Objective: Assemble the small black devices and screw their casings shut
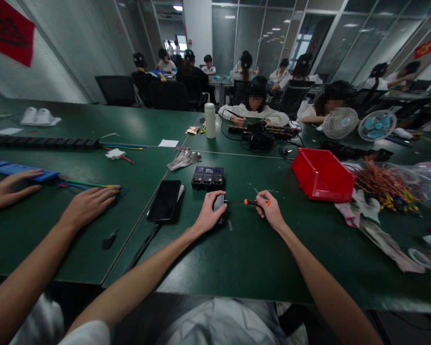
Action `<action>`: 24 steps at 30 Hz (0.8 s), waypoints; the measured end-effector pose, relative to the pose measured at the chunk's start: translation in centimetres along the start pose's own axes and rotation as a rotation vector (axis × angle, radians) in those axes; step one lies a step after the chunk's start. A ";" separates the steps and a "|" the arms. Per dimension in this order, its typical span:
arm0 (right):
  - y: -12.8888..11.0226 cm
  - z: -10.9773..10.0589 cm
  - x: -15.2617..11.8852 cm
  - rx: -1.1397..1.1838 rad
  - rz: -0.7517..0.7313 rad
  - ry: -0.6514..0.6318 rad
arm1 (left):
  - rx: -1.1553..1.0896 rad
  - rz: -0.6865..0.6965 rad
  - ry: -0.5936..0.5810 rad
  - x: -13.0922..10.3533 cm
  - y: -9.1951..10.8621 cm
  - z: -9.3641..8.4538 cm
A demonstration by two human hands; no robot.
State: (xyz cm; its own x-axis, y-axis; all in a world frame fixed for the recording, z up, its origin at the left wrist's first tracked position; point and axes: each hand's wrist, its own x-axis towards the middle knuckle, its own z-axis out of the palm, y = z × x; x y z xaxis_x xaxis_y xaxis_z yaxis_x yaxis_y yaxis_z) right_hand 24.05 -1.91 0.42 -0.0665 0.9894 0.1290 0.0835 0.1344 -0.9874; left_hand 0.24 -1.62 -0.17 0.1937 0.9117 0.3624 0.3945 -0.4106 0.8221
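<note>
My left hand [209,213] is closed around a small grey-and-black box-shaped part [219,203] on the green table. In my right hand [269,211] is a screwdriver [251,202] with an orange-and-black handle, pinched between the fingers. Its thin shaft points left and its tip meets the right side of the grey part; whether it sits in a screw cannot be seen. Just beyond my left hand stands a black block of three modules [207,177] side by side. A black phone [164,200] lies to the left of my left hand, with a cable at its near end.
A co-worker's hands [89,206] rest at the left by a blue strip [21,168] and thin wires. Gloves [185,159] and a pale bottle [209,120] are further back. To the right are a red bin [321,175], copper wires [384,184] and more gloves [380,235].
</note>
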 end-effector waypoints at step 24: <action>0.4 0.0 0.4 0.142 -0.057 -0.010 | -0.025 -0.009 -0.013 0.1 -0.2 0.0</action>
State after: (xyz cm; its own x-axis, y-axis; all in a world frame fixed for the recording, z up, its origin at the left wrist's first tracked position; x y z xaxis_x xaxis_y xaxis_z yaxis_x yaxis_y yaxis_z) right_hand 24.01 -1.46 0.09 -0.0772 0.9798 0.1846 -0.0622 0.1801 -0.9817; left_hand 0.18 -1.39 -0.31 0.2021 0.9150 0.3492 0.3740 -0.4016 0.8360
